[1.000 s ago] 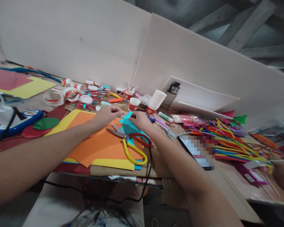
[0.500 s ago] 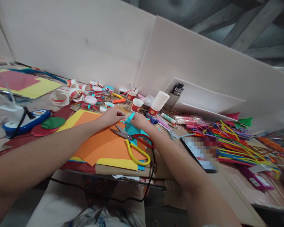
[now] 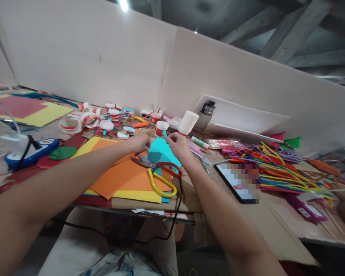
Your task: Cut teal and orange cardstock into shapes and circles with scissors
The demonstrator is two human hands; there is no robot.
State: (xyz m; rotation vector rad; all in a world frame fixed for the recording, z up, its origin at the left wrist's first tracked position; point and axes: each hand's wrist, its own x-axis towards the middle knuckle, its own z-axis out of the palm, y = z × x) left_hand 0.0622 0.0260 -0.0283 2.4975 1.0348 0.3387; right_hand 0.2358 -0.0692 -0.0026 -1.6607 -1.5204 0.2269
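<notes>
Between finger and thumb, my right hand pinches a small blue paper strip that sticks up in front of a red-and-white paper cup. My left hand hovers at the near left with its fingers curled together; what they hold, if anything, is hidden. Below and between the hands lies a sheet of light blue paper. Scissors with one red and one yellow handle rest partly open on it and on orange paper. Yellow paper shows underneath.
Cut cup rings and decorated cup pieces crowd the back left. A cup stack, a bottle and a glue stick stand or lie behind my right hand. A phone and pipe cleaners lie rightward.
My hands have moved apart. The right hand has lifted away with the small blue strip, uncovering more of the blue sheet. The whole view has shifted slightly.
</notes>
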